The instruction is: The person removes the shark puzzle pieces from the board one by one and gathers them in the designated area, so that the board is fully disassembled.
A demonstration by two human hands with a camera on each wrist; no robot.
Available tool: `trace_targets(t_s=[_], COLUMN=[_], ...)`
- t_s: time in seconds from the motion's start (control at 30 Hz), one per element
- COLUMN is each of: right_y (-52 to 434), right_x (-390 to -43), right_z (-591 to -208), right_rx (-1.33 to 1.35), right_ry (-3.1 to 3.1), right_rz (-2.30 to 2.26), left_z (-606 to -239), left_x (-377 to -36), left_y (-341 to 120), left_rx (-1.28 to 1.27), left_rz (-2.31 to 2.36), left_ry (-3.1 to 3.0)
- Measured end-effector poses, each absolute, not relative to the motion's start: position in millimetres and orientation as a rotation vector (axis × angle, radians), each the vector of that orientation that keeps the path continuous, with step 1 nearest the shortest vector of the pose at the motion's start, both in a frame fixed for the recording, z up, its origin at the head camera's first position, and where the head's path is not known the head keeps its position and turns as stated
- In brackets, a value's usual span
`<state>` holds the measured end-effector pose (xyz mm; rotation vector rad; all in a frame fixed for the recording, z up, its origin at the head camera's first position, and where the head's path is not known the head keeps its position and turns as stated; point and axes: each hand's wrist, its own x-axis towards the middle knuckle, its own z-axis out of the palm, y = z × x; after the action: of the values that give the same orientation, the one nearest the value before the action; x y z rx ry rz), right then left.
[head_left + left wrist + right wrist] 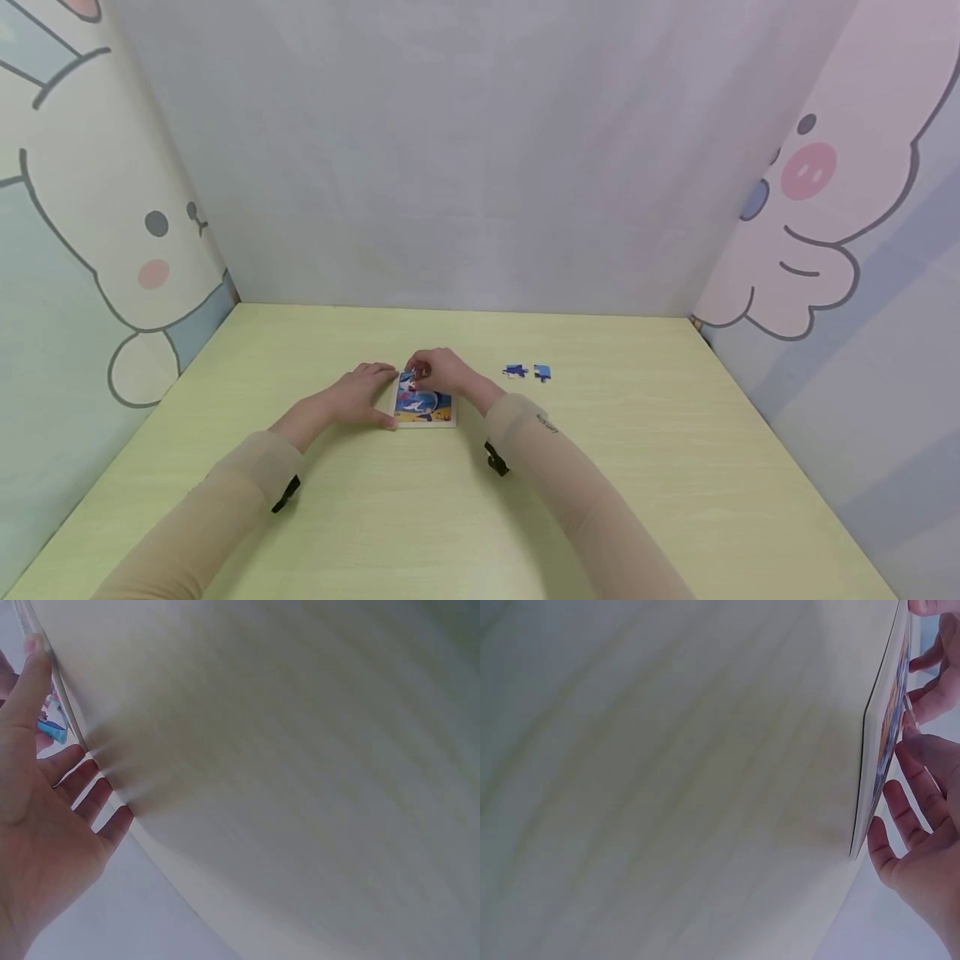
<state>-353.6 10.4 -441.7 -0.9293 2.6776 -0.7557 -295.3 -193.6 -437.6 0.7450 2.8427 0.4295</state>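
**Two hands on one small puzzle board**

Two beige sleeves come into the head view from the bottom edge, each with a dark clip near the wrist, and they meet at the middle of the pale green table [675, 500]. Your left hand [362, 394] lies flat against the left edge of the puzzle board [427, 410], fingers straight and relaxed, thumb along the near corner. That placement reads as a brace: it keeps the light board from sliding while the other hand works on it. The left wrist view agrees, showing spread fingers [75, 780] and a sliver of blue picture beside the thumb.

Your right hand [444, 369] hovers over the board's far left corner with its fingertips drawn together on a puzzle piece [408, 380], a pinch suited to lowering a small piece into a gap. The right wrist view shows the board edge-on [874, 750] with the fingers [907, 817] curled close beside it, though the piece itself is hard to make out there.

Farther out and to the right, well apart from the board, two loose blue pieces [528, 372] lie side by side, set where your right hand can reach them. Beyond the table stand plain grey and cartoon-printed walls [480, 167].
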Motion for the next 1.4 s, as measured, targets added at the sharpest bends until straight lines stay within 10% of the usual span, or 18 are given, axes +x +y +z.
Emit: trace_targets(t_s=[1.4], right_y=[60], right_x=[-366], right_z=[-406], right_rx=[-0.916], right_ry=[2.659], right_rz=[-0.919], left_z=[-439], left_x=[-296], left_y=[-195], left_rx=[0.745], left_rz=[0.406], left_ry=[2.849])
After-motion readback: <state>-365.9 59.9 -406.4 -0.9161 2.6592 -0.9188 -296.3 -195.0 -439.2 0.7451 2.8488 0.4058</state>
